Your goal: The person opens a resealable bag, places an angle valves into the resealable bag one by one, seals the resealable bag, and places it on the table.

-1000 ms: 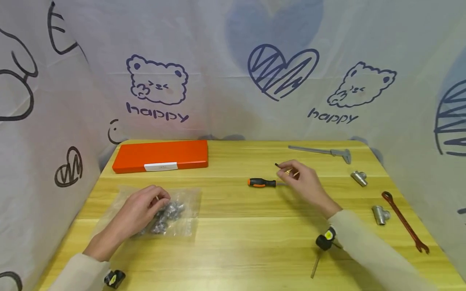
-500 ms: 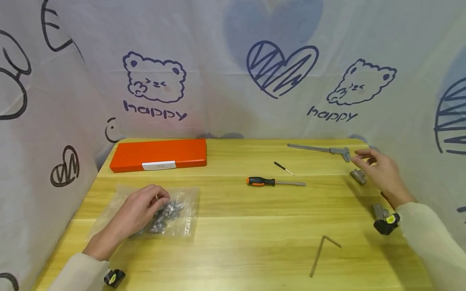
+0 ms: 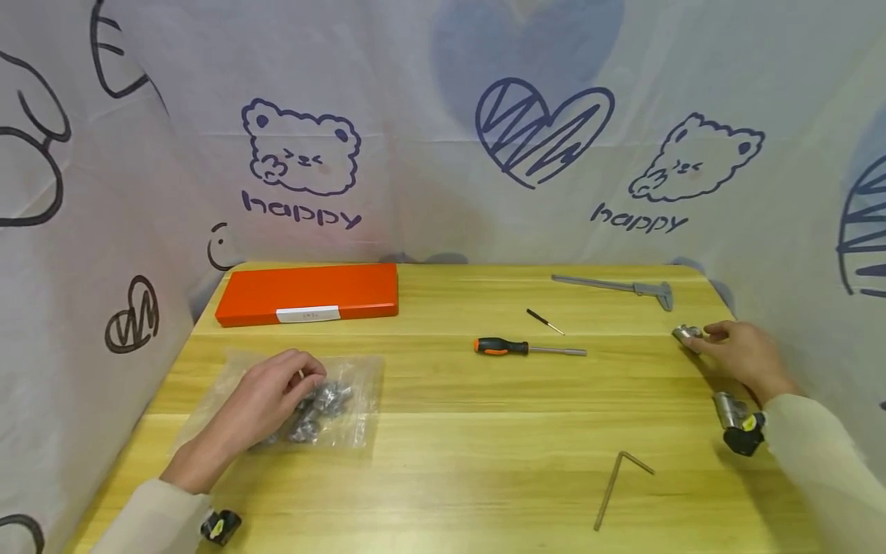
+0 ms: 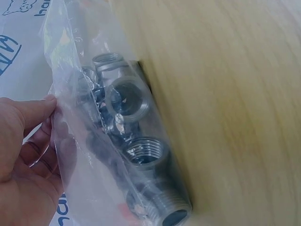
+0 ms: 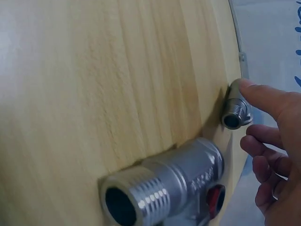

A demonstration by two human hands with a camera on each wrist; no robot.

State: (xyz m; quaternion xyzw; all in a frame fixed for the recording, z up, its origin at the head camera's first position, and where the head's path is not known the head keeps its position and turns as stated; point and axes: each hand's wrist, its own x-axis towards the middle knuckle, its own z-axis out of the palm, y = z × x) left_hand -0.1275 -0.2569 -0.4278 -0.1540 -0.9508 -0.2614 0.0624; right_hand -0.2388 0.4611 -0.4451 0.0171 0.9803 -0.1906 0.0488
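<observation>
Your right hand [image 3: 747, 358] is hovering right at the far silver metal T-shaped fitting [image 3: 685, 334], which is lying on its side on the pale yellow wood-grain table [image 3: 443, 431], just to the left of your thumb and forefinger, near the head of the grey vernier caliper [image 3: 647, 289]. Its long axis is running slantwise, from far left to near right, and its short side branch is pointing to the right, towards your fingers. Your right hand is clearly the nearer one; your left hand [image 3: 273, 388] is staying busy well apart, on the other side of the table. Your right thumb and forefinger are standing apart, with the thumb overlapping the fitting's far end in the right wrist view, but you cannot tell from here whether they are pinching it or only bracketing it. A second silver metal T-shaped fitting [image 3: 727, 410] is lying nearer to you, just beside your right wrist. Your left thumb and forefinger are pinching the film of a clear plastic bag [image 3: 367, 400], inside which several grey metal threaded fittings [image 4: 160, 174] are bunching together.
</observation>
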